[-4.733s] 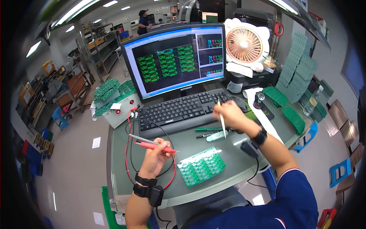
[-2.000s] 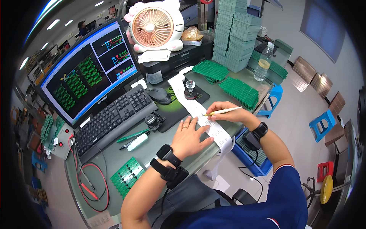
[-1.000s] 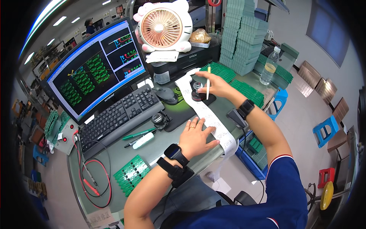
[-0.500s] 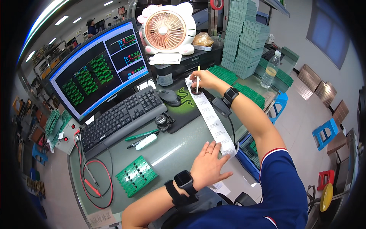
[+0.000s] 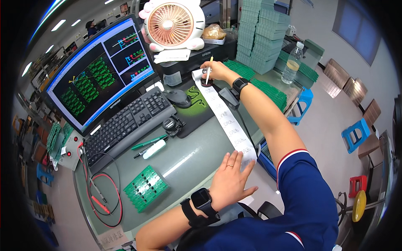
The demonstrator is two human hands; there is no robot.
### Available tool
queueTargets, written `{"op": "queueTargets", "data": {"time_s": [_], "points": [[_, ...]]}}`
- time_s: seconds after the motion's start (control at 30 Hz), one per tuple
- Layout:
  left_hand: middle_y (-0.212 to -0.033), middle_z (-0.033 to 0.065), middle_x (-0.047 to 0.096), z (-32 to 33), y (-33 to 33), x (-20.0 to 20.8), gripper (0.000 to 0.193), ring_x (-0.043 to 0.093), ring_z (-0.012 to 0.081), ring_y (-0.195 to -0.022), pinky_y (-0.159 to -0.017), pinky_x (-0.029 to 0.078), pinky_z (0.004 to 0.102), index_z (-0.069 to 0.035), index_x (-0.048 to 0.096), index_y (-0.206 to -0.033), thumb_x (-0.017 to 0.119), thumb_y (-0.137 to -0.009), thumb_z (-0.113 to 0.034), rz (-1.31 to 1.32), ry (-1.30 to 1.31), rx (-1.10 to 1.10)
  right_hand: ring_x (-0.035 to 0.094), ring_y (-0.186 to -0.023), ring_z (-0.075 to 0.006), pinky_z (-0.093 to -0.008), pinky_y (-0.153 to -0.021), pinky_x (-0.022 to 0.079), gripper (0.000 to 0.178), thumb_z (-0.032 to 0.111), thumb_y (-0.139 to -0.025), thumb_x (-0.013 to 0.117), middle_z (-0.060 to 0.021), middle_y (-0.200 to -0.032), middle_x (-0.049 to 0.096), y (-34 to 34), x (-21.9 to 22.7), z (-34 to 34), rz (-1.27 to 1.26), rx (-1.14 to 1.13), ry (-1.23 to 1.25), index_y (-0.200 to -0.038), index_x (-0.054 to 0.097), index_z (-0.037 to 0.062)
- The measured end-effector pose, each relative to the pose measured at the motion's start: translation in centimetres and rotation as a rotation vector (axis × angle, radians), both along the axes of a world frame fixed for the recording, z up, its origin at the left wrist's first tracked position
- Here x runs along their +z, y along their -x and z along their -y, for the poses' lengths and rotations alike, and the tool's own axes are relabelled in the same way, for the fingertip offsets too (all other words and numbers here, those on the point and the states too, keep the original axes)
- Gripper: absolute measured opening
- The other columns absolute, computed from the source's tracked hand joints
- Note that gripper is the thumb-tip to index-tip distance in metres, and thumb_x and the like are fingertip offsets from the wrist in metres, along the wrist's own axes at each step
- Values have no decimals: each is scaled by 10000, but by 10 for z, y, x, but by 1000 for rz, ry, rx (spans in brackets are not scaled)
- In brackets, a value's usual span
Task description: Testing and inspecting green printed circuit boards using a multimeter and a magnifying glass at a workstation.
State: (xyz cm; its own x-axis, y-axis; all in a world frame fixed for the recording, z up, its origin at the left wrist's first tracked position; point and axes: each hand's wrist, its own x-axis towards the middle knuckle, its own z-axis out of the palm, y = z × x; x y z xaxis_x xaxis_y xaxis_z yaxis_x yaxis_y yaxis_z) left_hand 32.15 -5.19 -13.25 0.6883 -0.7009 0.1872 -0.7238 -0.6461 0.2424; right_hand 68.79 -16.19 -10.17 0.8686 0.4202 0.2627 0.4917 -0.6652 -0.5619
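A long white paper strip (image 5: 227, 119) with rows of small print runs across the right side of the desk. Its near end lies under the fingers of my left hand (image 5: 229, 180), which is flat with the fingers spread. At the far end my right hand (image 5: 217, 71) is closed around a slim white pen (image 5: 208, 74) with a yellowish tip pointing up. A dark round object (image 5: 206, 83) sits on the strip just below those fingers; its kind is unclear. Beside the strip, near my right wrist, lies a black boxy device (image 5: 229, 98) with a cable.
Left of the strip are a mouse (image 5: 179, 98) on a black mat, a keyboard (image 5: 130, 125), pens (image 5: 148, 142) and a green circuit-board panel (image 5: 145, 188). A monitor (image 5: 96, 75), a fan (image 5: 171, 25), stacked boards (image 5: 264, 37) and a bottle (image 5: 292, 65) stand farther back.
My view has shifted slightly. My right hand has moved a little away from me, and the dark round object under it shows more. The left hand stays on the strip's near end.
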Motion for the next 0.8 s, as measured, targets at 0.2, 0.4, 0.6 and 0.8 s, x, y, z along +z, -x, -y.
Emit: {"op": "queueTargets", "data": {"time_s": [0.2, 0.4, 0.6, 0.8], "points": [[-1425, 240, 402, -6, 7, -3, 665, 335, 383, -1374, -1150, 220, 514, -88, 474, -1381, 607, -862, -481, -21, -11, 39, 684, -869, -268, -368, -783, 522, 531, 406, -816, 749, -160, -1071, 669, 40, 18, 28, 77, -1, -139, -1199, 593, 73], [-1458, 190, 385, -46, 27, 22, 561, 313, 372, -1393, -1153, 210, 519, -83, 502, -1340, 619, -883, -387, -153, -7, 1, 660, -767, -163, -305, -695, 520, 401, 339, -892, 690, -106, -965, 676, 155, 30, 106, 3, 68, -251, -1169, 594, 66], [-1160, 134, 614, -128, 54, 63, 339, 566, 322, -1117, -987, 415, 413, -73, 606, -1149, 609, -909, -312, -448, 324, 68, 633, -808, -128, -261, -728, 519, 316, 222, -943, 632, -99, -986, 669, 269, 1, 142, -175, -17, -418, -1163, 575, 3], [-684, 61, 531, -256, 89, 63, 333, 501, 131, -631, -591, 398, 251, -52, 516, -743, 454, -1009, -243, -309, 928, 624, 660, -838, -127, -258, -712, 539, 232, 188, -955, 615, -80, -923, 671, 350, -23, 66, -452, 190, -829, -1112, 601, 17]]}}
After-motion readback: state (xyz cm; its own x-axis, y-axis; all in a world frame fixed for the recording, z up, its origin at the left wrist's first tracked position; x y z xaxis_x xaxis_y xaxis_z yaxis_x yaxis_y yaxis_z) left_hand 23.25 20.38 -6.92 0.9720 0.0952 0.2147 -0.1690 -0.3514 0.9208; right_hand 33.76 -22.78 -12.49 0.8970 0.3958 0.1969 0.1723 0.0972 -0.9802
